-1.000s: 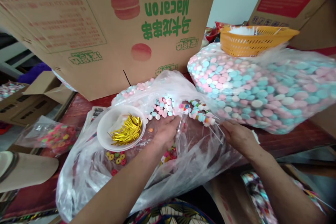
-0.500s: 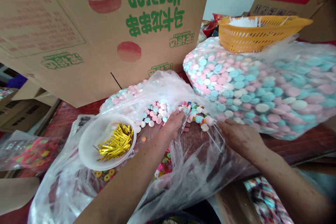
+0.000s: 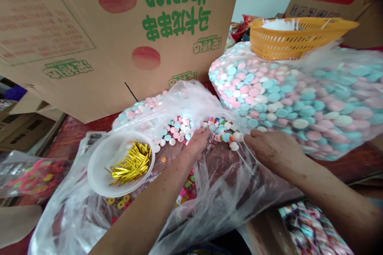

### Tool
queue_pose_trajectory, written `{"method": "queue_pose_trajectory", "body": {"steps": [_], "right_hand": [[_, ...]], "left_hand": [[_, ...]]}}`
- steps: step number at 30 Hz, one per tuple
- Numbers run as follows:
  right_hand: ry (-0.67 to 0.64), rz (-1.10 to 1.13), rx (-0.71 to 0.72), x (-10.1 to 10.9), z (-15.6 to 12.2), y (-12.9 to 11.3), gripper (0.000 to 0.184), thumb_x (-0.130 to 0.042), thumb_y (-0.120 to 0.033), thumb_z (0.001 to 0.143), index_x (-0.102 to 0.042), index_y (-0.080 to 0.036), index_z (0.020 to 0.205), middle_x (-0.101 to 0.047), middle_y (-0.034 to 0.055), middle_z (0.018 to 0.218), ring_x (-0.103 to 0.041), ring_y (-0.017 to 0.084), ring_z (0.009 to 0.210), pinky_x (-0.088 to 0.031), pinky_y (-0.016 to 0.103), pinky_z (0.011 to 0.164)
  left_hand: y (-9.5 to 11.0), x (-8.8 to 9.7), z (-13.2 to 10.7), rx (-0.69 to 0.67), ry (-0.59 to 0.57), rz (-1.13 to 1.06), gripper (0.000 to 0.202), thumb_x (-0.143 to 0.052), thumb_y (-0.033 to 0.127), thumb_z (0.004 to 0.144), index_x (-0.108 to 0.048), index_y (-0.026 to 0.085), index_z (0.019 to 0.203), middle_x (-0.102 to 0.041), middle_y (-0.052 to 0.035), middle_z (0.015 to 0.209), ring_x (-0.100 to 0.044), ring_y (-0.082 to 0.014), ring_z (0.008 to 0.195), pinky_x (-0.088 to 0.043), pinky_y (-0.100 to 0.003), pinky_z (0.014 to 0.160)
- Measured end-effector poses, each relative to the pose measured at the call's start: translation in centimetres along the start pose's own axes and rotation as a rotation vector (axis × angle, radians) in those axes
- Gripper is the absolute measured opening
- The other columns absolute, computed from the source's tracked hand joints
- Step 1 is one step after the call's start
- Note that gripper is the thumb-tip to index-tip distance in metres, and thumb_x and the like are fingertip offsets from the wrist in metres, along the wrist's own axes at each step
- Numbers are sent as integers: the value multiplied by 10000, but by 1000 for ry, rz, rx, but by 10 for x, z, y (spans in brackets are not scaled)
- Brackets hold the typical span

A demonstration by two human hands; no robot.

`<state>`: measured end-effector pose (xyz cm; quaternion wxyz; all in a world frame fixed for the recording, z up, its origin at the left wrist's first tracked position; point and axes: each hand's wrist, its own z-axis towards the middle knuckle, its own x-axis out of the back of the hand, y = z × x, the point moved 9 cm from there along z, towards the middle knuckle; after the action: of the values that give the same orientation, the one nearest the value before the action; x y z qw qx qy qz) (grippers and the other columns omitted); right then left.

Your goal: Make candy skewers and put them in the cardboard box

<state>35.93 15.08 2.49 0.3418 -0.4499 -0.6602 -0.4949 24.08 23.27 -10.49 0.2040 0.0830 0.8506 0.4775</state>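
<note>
A short candy skewer (image 3: 228, 137), threaded with white, pale blue and coloured discs, lies level between my hands. My right hand (image 3: 271, 149) is closed in a pinch at its right end; the fingertips are partly hidden. My left hand (image 3: 200, 142) is closed at the skewer's other end, on what looks like a clear plastic wrapper (image 3: 208, 145). Its fingers are partly hidden. Behind the hands lie loose pink, white and blue candy discs (image 3: 178, 125), with more pieces beside the skewer. A thin white stick (image 3: 243, 155) slants down below my right fingertips.
A white bowl (image 3: 95, 167) of gold twist ties (image 3: 134, 163) stands left on clear plastic sheeting (image 3: 230, 195). A large carton (image 3: 113, 48) rises behind. At right, a big candy bag (image 3: 287, 99) carries a yellow basket (image 3: 284, 44). A bag of ring candies (image 3: 38, 175) lies far left.
My right hand has shifted slightly left, closer to the skewer's end. My left hand stays in nearly the same place.
</note>
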Motion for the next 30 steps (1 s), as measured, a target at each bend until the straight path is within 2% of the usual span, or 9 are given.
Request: {"method": "queue_pose_trajectory", "body": {"steps": [4, 8, 13, 16, 23, 26, 28, 30], "right_hand": [[2, 14, 85, 15, 11, -7, 254, -425, -128, 886, -663, -186, 952, -658, 106, 874, -655, 235, 741, -299, 288, 500], [17, -18, 144, 14, 23, -6, 221, -439, -134, 878, -657, -175, 885, -663, 90, 865, -660, 256, 774, -255, 288, 499], [48, -13, 199, 15, 31, -9, 220, -445, -110, 864, -656, -157, 906, -675, 92, 876, -660, 245, 793, -279, 289, 523], [79, -1, 212, 24, 33, -17, 211, -454, -122, 866, -661, -134, 909, -679, 118, 876, -663, 243, 790, -309, 287, 527], [33, 60, 178, 48, 36, -43, 232, -464, -63, 840, -693, -97, 858, -690, 166, 837, -674, 246, 755, -378, 286, 545], [64, 169, 130, 35, 30, -35, 239, -455, -112, 862, -692, -128, 888, -697, 149, 866, -673, 259, 820, -421, 299, 602], [92, 282, 65, 10, 19, -21, 257, -432, -140, 876, -685, -161, 917, -704, 120, 891, -672, 243, 823, -441, 297, 622], [115, 364, -2, -23, 4, -7, 281, -399, -143, 879, -679, -171, 893, -711, 97, 856, -672, 211, 761, -465, 287, 622]], "left_hand": [[-4, 0, 4, -16, -6, 18, 311, -652, 478, 749, -641, 173, 810, -656, -15, 718, -591, -148, 639, -499, -311, 692], [-10, -1, 11, -20, -22, 36, 311, -625, 483, 765, -617, 173, 776, -623, -5, 676, -554, -127, 573, -489, -287, 628], [-9, -6, 13, -15, -57, 64, 292, -595, 461, 772, -585, 170, 749, -579, 6, 606, -514, -117, 490, -468, -271, 547], [-6, -6, 12, -28, -64, 94, 280, -553, 441, 791, -589, 166, 754, -572, 3, 598, -513, -118, 492, -461, -263, 544], [2, -2, 7, -105, 17, 266, 248, -534, 392, 796, -592, 165, 713, -577, -5, 627, -521, -133, 586, -430, -244, 568], [19, -2, -8, -167, 60, 359, 265, -502, 386, 816, -578, 166, 689, -542, 10, 618, -487, -130, 585, -406, -245, 568], [32, 3, -29, -216, 90, 413, 266, -505, 378, 821, -569, 169, 669, -516, 23, 616, -469, -127, 603, -394, -244, 591], [46, 12, -55, -285, 115, 482, 290, -496, 384, 842, -559, 175, 651, -492, 31, 614, -462, -127, 629, -388, -242, 626]]}}
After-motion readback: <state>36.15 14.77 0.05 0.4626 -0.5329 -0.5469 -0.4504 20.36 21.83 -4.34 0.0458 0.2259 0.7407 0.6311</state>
